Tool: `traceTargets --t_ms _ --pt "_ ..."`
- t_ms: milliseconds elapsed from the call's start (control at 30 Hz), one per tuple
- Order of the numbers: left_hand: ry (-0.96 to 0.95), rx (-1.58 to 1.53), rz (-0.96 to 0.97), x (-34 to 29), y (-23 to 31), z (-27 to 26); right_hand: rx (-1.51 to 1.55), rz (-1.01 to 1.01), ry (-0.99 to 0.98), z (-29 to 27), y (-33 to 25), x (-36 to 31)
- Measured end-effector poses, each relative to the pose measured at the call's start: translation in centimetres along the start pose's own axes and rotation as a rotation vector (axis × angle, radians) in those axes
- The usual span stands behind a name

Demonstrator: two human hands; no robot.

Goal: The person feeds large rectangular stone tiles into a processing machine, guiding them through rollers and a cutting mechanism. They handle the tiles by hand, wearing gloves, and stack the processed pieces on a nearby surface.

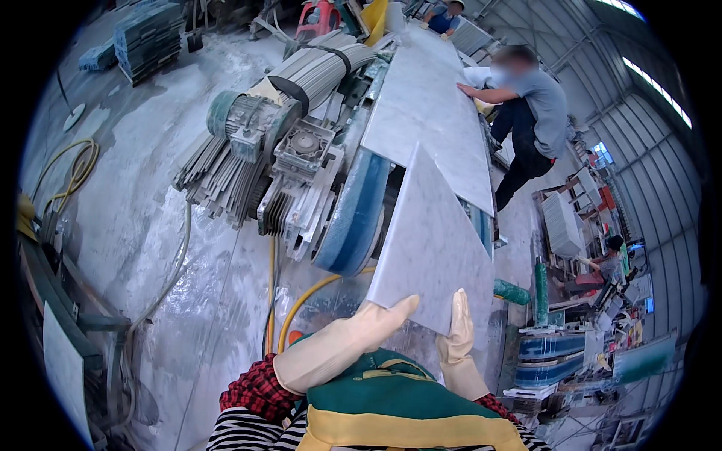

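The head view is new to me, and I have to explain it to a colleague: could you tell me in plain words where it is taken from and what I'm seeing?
There is no robot here: a camera on a person's head looks down at their own gloved hands. Its wide lens bends straight edges.

The left hand holds the near corner of a pointed grey-white slab. The right hand is at its right edge, fingers stretched out.

Beyond, a larger slab lies on a machine with a blue belt at its near end; a motor sits to the left. The pointed slab overlaps it in view; contact is unclear. A co-worker leans in from the right.
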State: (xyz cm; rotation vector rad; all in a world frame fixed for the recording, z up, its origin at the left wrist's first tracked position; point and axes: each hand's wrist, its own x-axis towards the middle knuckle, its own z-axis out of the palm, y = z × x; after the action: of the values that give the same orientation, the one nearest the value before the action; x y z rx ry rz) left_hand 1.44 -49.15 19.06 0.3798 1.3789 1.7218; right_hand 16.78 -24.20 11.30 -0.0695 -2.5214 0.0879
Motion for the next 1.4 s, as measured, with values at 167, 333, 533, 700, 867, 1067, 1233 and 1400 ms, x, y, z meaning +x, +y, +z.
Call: traceTargets --t_ms 167,333,533,700,867,1067,1233,1400 --pt "0.028 -0.079 0.141 1.4 -2.3 -0.3 0.006 0.007 -0.003 -0.2 -0.6 0.5" --pt "0.064 -0.217 0.025 0.2 0.1 -0.6 0.039 -0.001 -0.062 -0.5 -0.3 1.3" --pt "0.029 -0.449 0.001 0.2 0.2 -2.1 0.085 0.003 -0.184 -1.3 -0.6 2.7" --pt "0.092 -0.392 0.007 -0.1 0.2 -2.5 0.084 0.021 -0.241 -1.2 -0.7 2.7" --pt "0.153 -0.436 0.061 0.0 -0.1 -2.3 0.065 0.026 -0.297 -1.2 -0.6 2.8" --pt "0.196 -0.311 -0.002 -0.2 -0.1 -2.0 0.103 0.051 -0.355 -2.8 -1.4 4.1" --pt "0.216 -0.266 -0.003 0.2 -1.8 -2.3 0.179 0.076 -0.552 -4.9 -1.3 5.3" --pt "0.247 -0.466 0.016 0.4 -1.5 -2.1 0.444 0.554 -0.389 -5.8 4.8 0.1"
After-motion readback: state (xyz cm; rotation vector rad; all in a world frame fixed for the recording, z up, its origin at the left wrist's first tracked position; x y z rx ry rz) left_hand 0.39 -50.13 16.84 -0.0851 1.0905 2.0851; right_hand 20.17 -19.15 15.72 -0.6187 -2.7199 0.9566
